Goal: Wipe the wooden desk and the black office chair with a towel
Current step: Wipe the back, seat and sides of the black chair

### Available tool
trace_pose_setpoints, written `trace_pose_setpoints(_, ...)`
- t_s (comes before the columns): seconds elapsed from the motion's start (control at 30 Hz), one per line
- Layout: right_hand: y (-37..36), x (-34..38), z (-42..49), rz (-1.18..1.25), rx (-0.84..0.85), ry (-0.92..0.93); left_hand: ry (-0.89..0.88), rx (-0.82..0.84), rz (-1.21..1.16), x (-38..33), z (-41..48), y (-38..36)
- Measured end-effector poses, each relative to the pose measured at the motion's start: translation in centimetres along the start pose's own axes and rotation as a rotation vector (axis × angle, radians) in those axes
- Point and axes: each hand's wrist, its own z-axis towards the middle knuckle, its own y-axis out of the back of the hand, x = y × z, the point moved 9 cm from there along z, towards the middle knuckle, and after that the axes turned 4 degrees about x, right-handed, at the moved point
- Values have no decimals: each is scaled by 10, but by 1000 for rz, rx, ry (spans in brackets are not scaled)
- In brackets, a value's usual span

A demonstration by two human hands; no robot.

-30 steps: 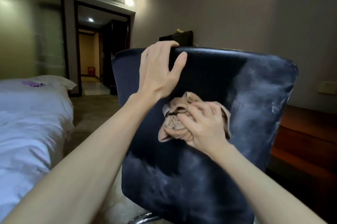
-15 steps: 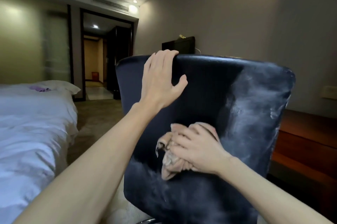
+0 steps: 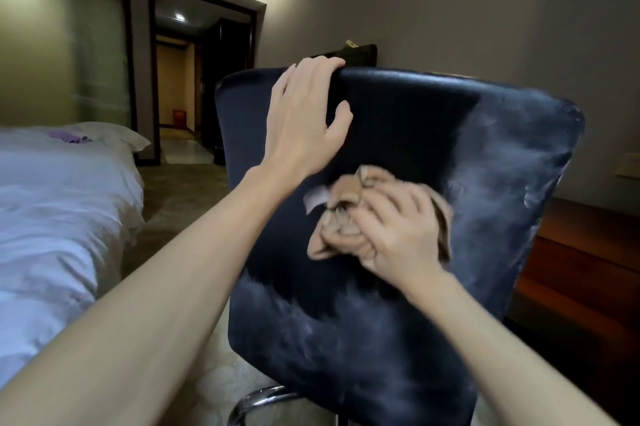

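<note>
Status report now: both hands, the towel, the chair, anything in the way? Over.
Left hand grips chair back top edge. Right hand presses bunched towel on it. White haze on right side and bottom. Nothing blocking seen.

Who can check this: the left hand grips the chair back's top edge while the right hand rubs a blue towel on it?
One error: the head view shows the towel is beige, not blue. The left hand does grip the top edge of the chair back while the right hand rubs the towel on it.

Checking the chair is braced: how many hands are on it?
2. The left hand grips the chair at its top; the right hand holds the towel against its backrest.
</note>
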Motion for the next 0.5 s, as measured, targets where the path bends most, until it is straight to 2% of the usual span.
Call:
trace_pose_setpoints(0.1,-34,33,-49,118,184,43,7,-21,9,-1,-2,-1)
trace_pose_setpoints(0.17,-52,55,-86,185,382,81,8,-29,19,-2,-2,1)
trace_pose_setpoints(0.27,-74,91,-143,168,692,286,-3,-12,15,-2,-4,1)
trace_pose_setpoints(0.33,-79,101,-159,106,752,410,-7,-1,22,-1,-4,2)
trace_pose_setpoints(0.4,-80,99,-153,83,756,430,-4,0,37,-2,-4,3)
trace_pose_setpoints(0.5,-63,86,-117,50,625,377,13,3,26,-2,-4,2)
